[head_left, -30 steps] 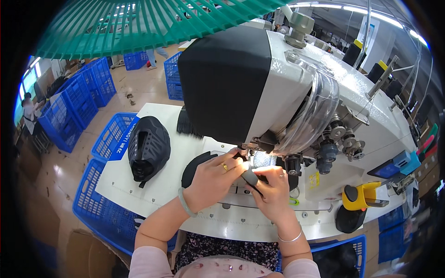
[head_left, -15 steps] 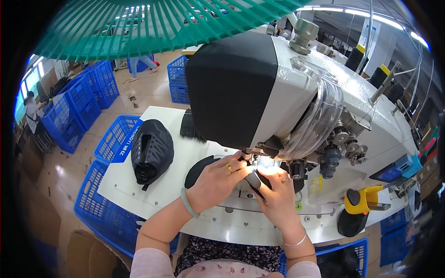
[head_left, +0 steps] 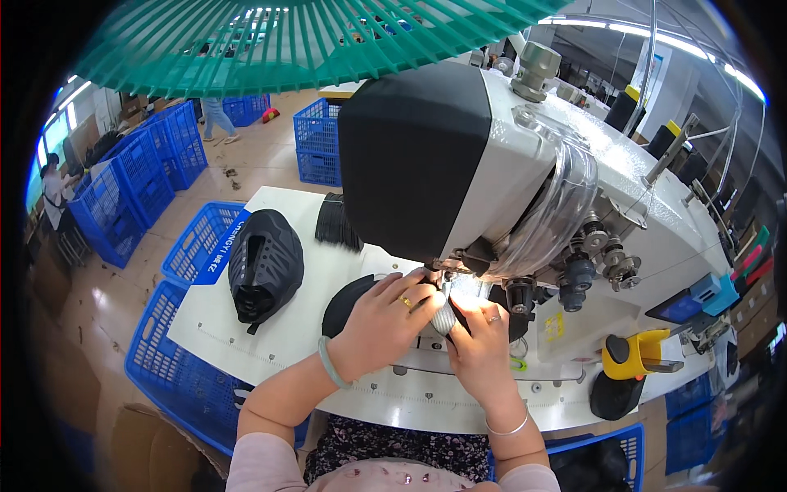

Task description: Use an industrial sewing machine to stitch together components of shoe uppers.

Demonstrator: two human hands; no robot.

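Under the lit needle area of a white and black sewing machine (head_left: pixel 418 156), a shoe upper piece (head_left: pixel 443 320) with grey mesh shows between my hands. My left hand (head_left: pixel 381 324) grips its left side, fingertips close to the presser foot. On the other side my right hand (head_left: pixel 482 344) pinches the piece, thumb below and fingers above. Much of the piece is hidden by my fingers. Dark material (head_left: pixel 340 307) lies on the table beside my left hand. A black shoe upper (head_left: pixel 266 266) rests farther left, and a stack of black pieces (head_left: pixel 336 223) stands behind.
Blue crates (head_left: pixel 176 377) stand along the table's left edge, with another crate (head_left: pixel 635 451) at the lower right. A yellow holder (head_left: pixel 627 357) is on the right of the white table (head_left: pixel 217 328). A green slatted cover (head_left: pixel 311 57) hangs overhead. People are in the background.
More grey mesh now shows between my hands, as the piece has turned a little under the needle area. My hands stay close together. A background person's legs have moved left.
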